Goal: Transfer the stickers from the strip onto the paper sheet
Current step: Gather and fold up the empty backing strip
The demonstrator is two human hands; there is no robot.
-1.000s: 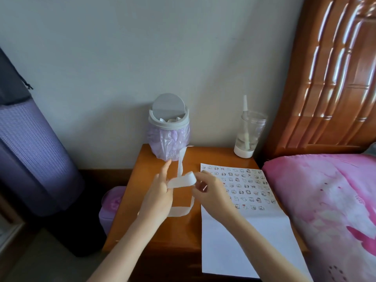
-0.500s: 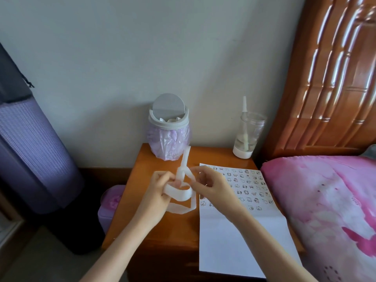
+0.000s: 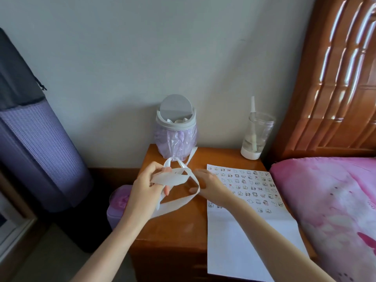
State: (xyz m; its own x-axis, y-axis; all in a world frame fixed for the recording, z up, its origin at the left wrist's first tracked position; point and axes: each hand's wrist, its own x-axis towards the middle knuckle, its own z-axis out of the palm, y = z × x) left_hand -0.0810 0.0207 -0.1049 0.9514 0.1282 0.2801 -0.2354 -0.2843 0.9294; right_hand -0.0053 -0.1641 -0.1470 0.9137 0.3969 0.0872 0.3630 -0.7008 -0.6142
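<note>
A long white backing strip (image 3: 176,178) loops in the air above the wooden bedside table (image 3: 183,222). My left hand (image 3: 146,189) grips it, with the strip wound over the fingers. My right hand (image 3: 209,186) holds the strip's other loop at the paper's left edge. The white paper sheet (image 3: 248,237) lies on the right half of the table, and several rows of small cartoon stickers (image 3: 247,186) cover its upper part. One tail of the strip trails toward the bin.
A small grey-lidded bin with a lilac bag (image 3: 176,131) stands at the table's back. A clear cup with a stick in it (image 3: 256,135) stands at the back right. A pink bed (image 3: 333,204) lies to the right, a purple mat roll (image 3: 38,151) to the left.
Both hands have moved apart and wound the strip into wider loops. My left hand has turned with the strip wrapped over its fingers. My right hand has shifted right toward the paper.
</note>
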